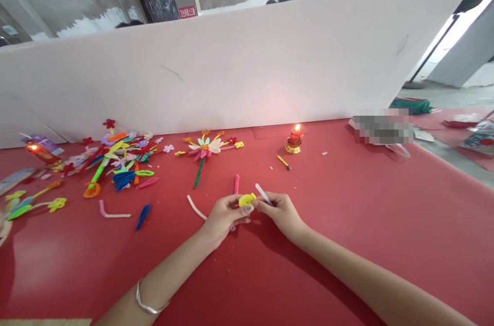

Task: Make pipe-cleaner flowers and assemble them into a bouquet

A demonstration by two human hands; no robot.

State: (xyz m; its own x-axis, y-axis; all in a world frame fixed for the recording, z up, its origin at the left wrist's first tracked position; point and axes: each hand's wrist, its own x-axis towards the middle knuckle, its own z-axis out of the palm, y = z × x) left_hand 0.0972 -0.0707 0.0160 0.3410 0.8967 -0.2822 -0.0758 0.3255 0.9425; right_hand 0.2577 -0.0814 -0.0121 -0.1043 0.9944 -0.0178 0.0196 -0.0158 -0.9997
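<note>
1. Two bare hands work close together over a red bench, near its middle, seen from the wearer's own viewpoint.
2. The left hand pinches a yellow fuzzy coil between thumb and fingers; a silver bangle circles that forearm.
3. The right hand grips a slim whitish stick, its tip slanting far and left. This hand's fingertips are at the coil's right edge; whether they pinch it too is unclear.
4. A pink stick shows just beyond the left hand, partly hidden by it. Left of it lies a curved white pipe cleaner.
5. Farther off stands a lit red candle lamp on a gold base, with a short yellow pencil-like stub lying near it.
6. Far and left of the hands lies a pipe-cleaner flower, pink and white, with a green stem.
7. On the left, a multicoloured heap of pipe-cleaner pieces spreads out; a blue looped piece lies nearer.
8. A white partition rises along the bench's far side.
</note>
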